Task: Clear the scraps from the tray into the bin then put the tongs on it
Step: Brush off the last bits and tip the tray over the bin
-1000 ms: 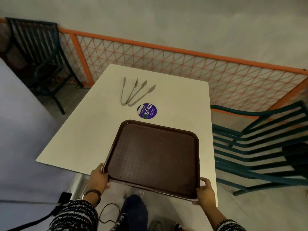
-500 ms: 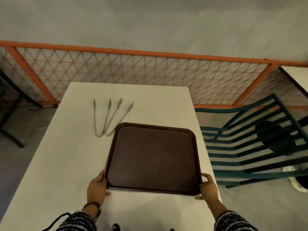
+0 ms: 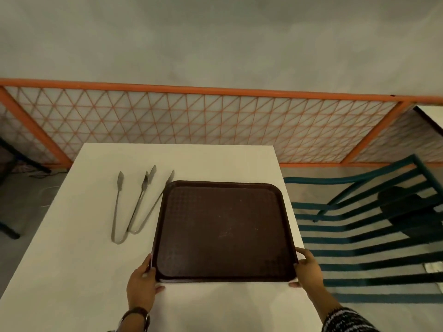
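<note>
Brown tray (image 3: 225,231) on tabletop (image 3: 72,248) | my left hand (image 3: 141,285), right hand (image 3: 309,271) hold its corners | tongs (image 3: 134,207) beside it

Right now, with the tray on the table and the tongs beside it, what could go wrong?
The tray sits near the table's right edge, so a nudge from the right hand or left hand might slide a corner off. The two pairs of tongs lie crossed, and one tip seems to touch the tray's rim, so lifting one pair could drag the other or knock the tray.
</note>
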{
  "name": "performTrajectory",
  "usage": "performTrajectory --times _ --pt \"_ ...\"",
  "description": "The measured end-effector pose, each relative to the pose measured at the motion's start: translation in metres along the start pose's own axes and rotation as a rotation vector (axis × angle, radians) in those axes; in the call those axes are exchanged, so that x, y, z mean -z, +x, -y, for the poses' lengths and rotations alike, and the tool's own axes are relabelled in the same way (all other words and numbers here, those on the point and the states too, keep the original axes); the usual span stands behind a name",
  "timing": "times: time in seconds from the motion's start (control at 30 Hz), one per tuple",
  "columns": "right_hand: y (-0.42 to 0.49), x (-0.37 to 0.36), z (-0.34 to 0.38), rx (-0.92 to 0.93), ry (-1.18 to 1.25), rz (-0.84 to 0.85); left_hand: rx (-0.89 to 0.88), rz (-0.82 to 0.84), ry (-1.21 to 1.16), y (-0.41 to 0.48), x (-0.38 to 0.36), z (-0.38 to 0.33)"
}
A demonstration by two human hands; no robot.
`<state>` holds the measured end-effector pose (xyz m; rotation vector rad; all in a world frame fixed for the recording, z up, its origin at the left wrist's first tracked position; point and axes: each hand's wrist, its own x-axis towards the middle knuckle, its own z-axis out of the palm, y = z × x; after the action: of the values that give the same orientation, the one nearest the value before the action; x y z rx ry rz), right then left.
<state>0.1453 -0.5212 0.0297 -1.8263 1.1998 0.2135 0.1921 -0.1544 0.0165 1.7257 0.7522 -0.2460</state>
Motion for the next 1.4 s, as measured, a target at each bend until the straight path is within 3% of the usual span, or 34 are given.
performTrajectory --times 0.17,0.43,1.0,1.27,1.4 --pt "0.030 0.004 0.036 0.056 0.064 0.091 -0.039 -0.045 -0.082 0.021 -0.026 -0.017" --pt "0.068 -0.007 0.079 0.058 0.013 0.017 -0.025 -0.072 -0.142 0.055 -0.050 -0.040" --pt "0.081 -0.012 0.090 0.075 -0.030 0.067 -0.017 -0.038 -0.090 0.072 -0.057 -0.058" --pt "0.059 -0.024 0.091 0.323 -0.505 -0.210 -0.133 -0.122 0.079 0.076 -0.027 -0.056" --pt "0.032 -0.063 0.111 0.530 -0.624 -0.099 -0.230 -0.151 0.118 0.078 0.002 -0.058"
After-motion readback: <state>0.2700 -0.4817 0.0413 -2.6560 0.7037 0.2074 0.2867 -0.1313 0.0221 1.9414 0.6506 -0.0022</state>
